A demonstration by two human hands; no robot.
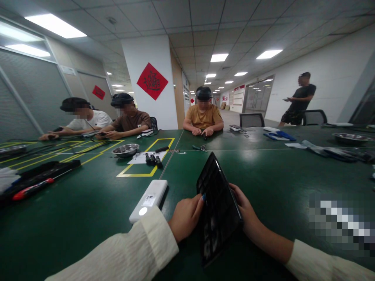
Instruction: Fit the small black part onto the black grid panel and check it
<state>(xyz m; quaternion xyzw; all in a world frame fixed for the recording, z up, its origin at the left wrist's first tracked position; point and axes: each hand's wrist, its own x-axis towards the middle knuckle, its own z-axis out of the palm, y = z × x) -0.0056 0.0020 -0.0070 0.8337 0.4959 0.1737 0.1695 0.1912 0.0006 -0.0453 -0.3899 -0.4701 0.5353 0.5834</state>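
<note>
Green counter (272, 175): black gridded panel (219, 195) held tilted above it, near ctr. Handling appears in progress; amt. done/remaining can't be determined. R hand (247, 212) part-closed, grasping panel's R edge; L hand (186, 216) curled at L edge, grip unconfirmed, blue spot (204, 196) at thumb unident.

The black panel (219, 210) partly hides the right grip (245, 208) behind it. Well right of the panel, pixelation obscures an object (345, 220); well left, the picture's edge cuts off a white bundle (7, 178); nearer left, a white device's (159, 189) label (149, 200) is unreadable.
</note>
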